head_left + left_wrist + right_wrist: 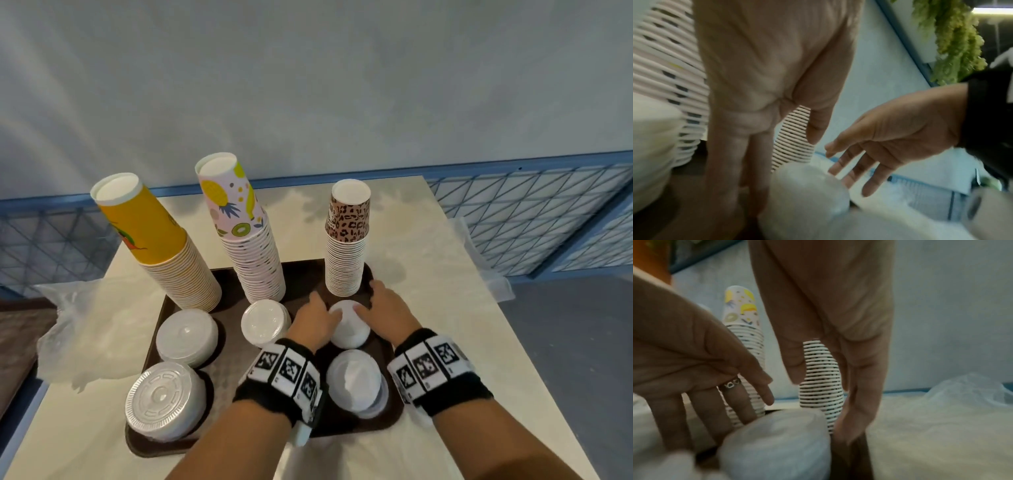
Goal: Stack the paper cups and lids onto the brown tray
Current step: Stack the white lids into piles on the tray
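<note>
The brown tray (154,445) carries three upside-down cup stacks: orange (161,246), fruit-patterned (246,240) and leopard-print (346,246). In front of them sit several white lid stacks (187,337). My left hand (315,320) and right hand (385,306) flank one small lid stack (349,329) just before the leopard cups. Both thumbs touch its top and the fingers are straight. In the left wrist view my left hand (748,146) hangs beside this stack (807,194), and my right hand (890,138) spreads over it. The right wrist view shows the same stack (777,443) between my right hand (828,337) and my left hand (684,361).
The tray lies on a beige table (445,342). Crumpled clear plastic bags lie at the table's left edge (78,325) and right edge (486,267). A blue mesh railing (531,212) and a pale wall stand behind. Another lid stack (356,380) sits between my wrists.
</note>
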{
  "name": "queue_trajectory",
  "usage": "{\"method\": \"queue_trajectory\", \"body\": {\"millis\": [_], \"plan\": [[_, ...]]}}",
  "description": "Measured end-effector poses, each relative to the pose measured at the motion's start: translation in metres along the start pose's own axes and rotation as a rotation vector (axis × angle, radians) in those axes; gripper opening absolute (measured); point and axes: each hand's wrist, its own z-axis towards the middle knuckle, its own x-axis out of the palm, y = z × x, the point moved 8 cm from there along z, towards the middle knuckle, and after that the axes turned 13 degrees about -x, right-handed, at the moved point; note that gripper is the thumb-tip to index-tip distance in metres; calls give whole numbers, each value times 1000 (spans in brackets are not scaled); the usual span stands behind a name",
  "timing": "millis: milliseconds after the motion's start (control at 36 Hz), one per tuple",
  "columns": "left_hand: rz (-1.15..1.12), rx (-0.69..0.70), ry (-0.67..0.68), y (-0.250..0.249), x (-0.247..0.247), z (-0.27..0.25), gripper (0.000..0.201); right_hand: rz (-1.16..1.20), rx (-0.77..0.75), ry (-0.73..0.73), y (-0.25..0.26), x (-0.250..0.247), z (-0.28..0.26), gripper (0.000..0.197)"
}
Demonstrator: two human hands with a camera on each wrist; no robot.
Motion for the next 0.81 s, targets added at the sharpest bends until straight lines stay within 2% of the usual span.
{"method": "queue_trajectory", "body": {"millis": [56,83,194,278,472,611,806], "plan": [[32,-31,26,8,9,-3,67,-129,37,121,-7,15,-9,57],[28,-33,29,10,11,-4,64,-161,43,137,-10,19,-11,52],[24,21,-20,6,11,-6,41,-152,38,58,-8,17,-7,39],[22,49,-44,3,12,-8,35,-158,43,18,-5,12,-4,36],[59,19,5,19,16,-16,48,-151,55,-18,-6,0,-29,39],[147,100,17,47,36,-40,55,-196,32,96,-17,22,-74,44],[57,178,-11,57,51,-59,44,-176,-17,65,-19,43,-100,35]]}}
